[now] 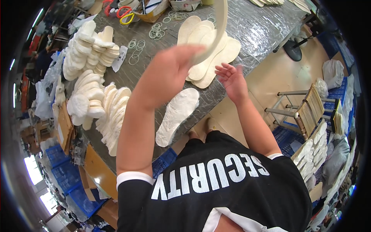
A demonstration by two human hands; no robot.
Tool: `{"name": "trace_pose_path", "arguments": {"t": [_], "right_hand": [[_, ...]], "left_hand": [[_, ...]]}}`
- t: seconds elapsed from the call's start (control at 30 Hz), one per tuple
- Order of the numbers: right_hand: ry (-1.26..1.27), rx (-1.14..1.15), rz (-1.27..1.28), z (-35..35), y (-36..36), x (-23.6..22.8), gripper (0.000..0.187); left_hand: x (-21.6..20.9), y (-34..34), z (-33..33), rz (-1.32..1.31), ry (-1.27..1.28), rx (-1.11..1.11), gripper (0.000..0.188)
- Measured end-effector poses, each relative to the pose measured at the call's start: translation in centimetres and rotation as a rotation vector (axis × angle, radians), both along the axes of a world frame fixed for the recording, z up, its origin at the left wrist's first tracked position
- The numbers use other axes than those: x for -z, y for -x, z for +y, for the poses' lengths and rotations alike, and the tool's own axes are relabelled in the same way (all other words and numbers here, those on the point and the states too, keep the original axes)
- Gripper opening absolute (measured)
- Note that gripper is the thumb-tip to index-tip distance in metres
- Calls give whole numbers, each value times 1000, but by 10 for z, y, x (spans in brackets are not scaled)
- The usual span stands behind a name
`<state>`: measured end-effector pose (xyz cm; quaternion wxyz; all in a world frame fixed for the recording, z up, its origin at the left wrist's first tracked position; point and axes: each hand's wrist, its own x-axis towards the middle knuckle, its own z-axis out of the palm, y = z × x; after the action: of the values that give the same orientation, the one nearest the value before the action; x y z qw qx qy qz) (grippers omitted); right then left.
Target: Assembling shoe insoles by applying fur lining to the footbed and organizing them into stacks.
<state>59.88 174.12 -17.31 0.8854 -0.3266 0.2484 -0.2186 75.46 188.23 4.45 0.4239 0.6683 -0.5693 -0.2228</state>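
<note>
Holding curved pale strip aloft, blurred left fingers looking closed on near end! Right fingers spread, empty, beside insole stack. Lone insole on tabletop, bodyward of left fingers. Lift stage, seemingly; next likely needs controlled lowering.

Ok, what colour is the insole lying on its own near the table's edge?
That insole is creamy white, seen best in the head view.
</note>
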Motion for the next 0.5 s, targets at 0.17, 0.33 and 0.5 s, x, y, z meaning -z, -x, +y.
{"name": "trace_pose_path", "arguments": {"t": [0.17,0.33,0.5], "right_hand": [[-375,-272,-539,38,0,-51,101],[-422,-305,-280,68,-8,-26,66],[-363,-357,98,99,-14,-3,34]], "left_hand": [[57,21,108,-598,-124,-117,40],[93,61,180,-482,-315,-369,42],[126,77,224,-415,-368,-518,43]]}}
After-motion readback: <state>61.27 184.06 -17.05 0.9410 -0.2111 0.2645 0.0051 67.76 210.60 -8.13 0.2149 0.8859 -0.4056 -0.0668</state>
